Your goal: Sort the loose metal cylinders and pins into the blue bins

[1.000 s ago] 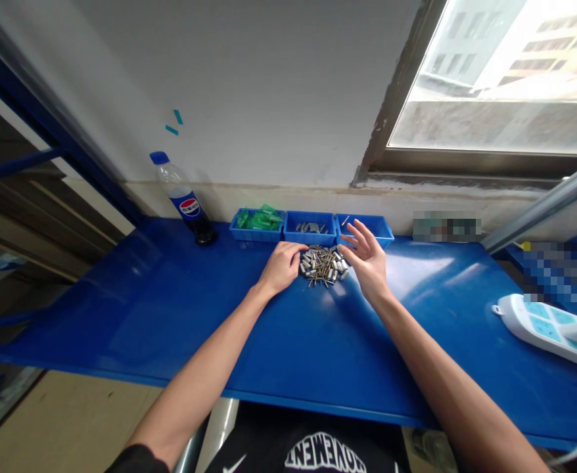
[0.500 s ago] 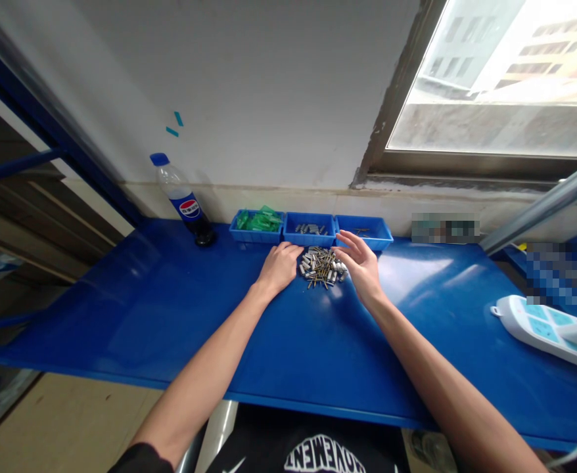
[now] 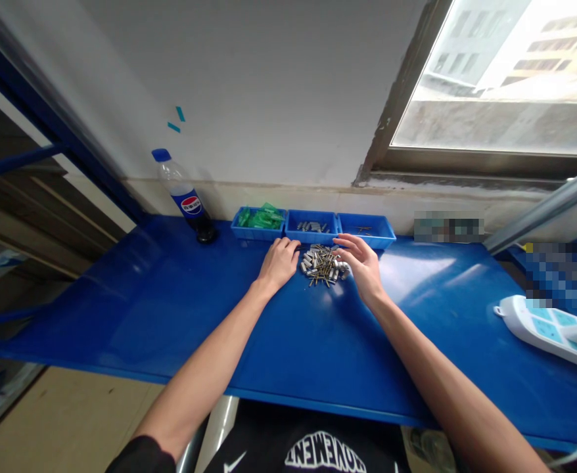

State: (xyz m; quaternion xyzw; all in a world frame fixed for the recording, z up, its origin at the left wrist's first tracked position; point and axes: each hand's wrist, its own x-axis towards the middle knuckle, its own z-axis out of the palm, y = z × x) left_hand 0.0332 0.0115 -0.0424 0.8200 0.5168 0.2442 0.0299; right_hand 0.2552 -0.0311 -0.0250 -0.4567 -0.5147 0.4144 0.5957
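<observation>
A heap of small silver and brass metal parts (image 3: 322,264) lies on the blue table (image 3: 288,328) in front of three small blue bins. My left hand (image 3: 279,261) rests on the table at the heap's left edge, fingers curled loosely, nothing visibly in it. My right hand (image 3: 362,264) hovers at the heap's right edge, fingers apart and bent down over the parts. The left bin (image 3: 259,223) holds green pieces, the middle bin (image 3: 312,228) holds silver parts, the right bin (image 3: 367,231) holds a few thin brass pins.
A cola bottle (image 3: 184,197) stands at the back left against the wall. A white power strip (image 3: 549,328) lies at the right. A window sits above the back right. The table's front edge is near my body.
My right hand has come down from a raised, spread pose by the right bin to the heap's right edge. My left hand has barely shifted.
</observation>
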